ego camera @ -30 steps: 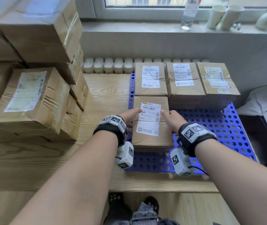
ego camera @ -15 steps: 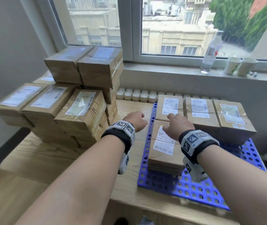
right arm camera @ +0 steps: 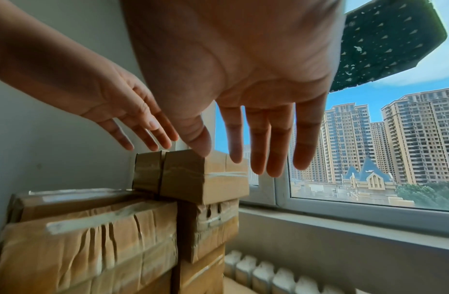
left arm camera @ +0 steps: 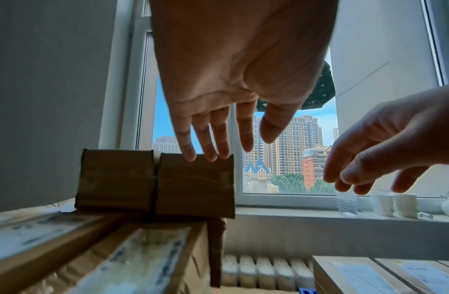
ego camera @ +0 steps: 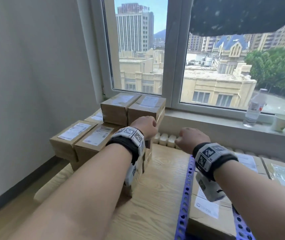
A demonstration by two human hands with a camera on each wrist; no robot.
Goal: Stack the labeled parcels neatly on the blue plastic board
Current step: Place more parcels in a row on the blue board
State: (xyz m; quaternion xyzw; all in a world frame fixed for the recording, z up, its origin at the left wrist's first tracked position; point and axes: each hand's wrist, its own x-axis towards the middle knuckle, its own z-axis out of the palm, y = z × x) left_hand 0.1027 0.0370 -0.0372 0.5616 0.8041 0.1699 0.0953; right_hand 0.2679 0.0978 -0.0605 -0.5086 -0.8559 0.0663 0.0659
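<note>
Left hand (left arm camera: 233, 79) fingers spread, empty, tips at top edge of upper brown taped cardboard parcel (left arm camera: 194, 185), frame centre. Right hand (right arm camera: 243, 75) fingers spread, empty. Blue perforated plastic board (ego camera: 184, 201) lower right, holding labeled parcels (ego camera: 207, 210).

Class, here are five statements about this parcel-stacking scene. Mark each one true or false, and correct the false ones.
1. Both hands are empty. True: the left hand and the right hand have straight fingers and no grip on anything.
2. Two parcels sit side by side on top of the pile. True.
3. The blue board holds no parcels. False: labeled parcels lie on it.
4. A water bottle stands on the windowsill. True.
5. The pile stands to the person's right. False: it is to the left, by the wall.
</note>
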